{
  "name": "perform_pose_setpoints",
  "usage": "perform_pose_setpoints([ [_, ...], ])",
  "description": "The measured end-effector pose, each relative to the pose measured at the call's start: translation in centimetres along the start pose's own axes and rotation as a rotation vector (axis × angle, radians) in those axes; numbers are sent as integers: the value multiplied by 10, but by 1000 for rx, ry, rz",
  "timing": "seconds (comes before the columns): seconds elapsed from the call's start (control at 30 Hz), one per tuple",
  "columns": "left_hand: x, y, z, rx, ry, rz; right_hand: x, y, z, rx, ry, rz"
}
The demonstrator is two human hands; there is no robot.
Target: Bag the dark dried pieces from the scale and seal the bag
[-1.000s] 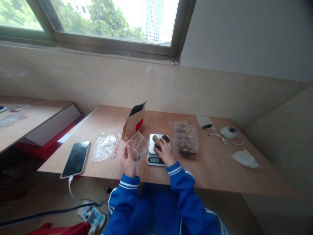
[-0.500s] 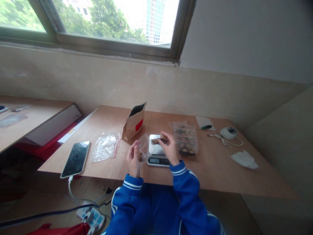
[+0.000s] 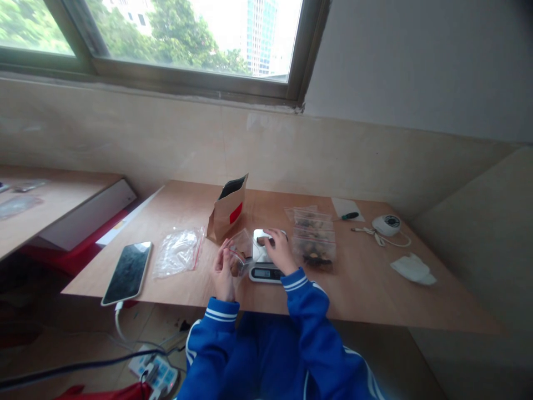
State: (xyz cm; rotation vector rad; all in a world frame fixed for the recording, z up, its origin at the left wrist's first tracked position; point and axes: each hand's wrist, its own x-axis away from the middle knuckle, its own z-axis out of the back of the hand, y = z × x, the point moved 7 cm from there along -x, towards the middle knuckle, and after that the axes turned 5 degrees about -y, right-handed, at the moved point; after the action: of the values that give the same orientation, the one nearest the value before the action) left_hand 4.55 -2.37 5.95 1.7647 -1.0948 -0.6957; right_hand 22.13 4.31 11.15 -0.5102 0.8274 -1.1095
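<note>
My left hand point(image 3: 222, 271) holds a small clear zip bag point(image 3: 239, 251) upright at the table's front edge; brown pieces show inside it. My right hand point(image 3: 280, 251) rests over the platform of a small white kitchen scale point(image 3: 262, 265), fingers curled on dark dried pieces point(image 3: 261, 241) lying there. Both sleeves are blue with white stripes. A brown paper pouch point(image 3: 227, 208) with a red label stands open just behind the bag.
A stack of filled clear bags point(image 3: 313, 239) sits right of the scale. Empty zip bags point(image 3: 177, 251) and a phone point(image 3: 127, 271) on a cable lie to the left. A green-handled tool point(image 3: 348, 215), a round white device point(image 3: 386, 224) and crumpled tissue point(image 3: 413, 269) lie at right.
My right hand lifted dark pieces off the scale toward the bag, then came back down onto the scale. The left hand kept hold of the bag, which is lower and less spread now.
</note>
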Motion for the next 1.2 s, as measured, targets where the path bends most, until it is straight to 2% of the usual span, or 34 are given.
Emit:
perform_pose_setpoints([
  [0.1,-1,0,3,-19,11,-7,-1,25,-18,174,-97,-27],
  [0.23,0,2,2,-17,11,1,-2,34,-28,188,-135,18],
  [0.53,5,3,5,-22,39,22,-4,39,-7,39,-25,-5],
  [0.7,2,3,1,7,8,17,-4,39,3,-32,72,-36],
  [0.8,0,8,-3,-3,-9,1,-4,36,16,-161,143,-93],
  [0.9,1,11,-7,-22,-14,-6,-2,17,31,-384,222,-105],
  [0.97,2,10,-10,-12,-17,8,-1,-7,35,-484,206,-62],
  [1.1,3,8,-16,36,-38,18,2,-67,25,-433,-4,120],
  [1.17,3,8,-18,50,-52,22,5,-83,20,-393,-90,199],
  [1.2,3,8,-18,55,-54,27,6,-83,21,-391,-97,213],
])
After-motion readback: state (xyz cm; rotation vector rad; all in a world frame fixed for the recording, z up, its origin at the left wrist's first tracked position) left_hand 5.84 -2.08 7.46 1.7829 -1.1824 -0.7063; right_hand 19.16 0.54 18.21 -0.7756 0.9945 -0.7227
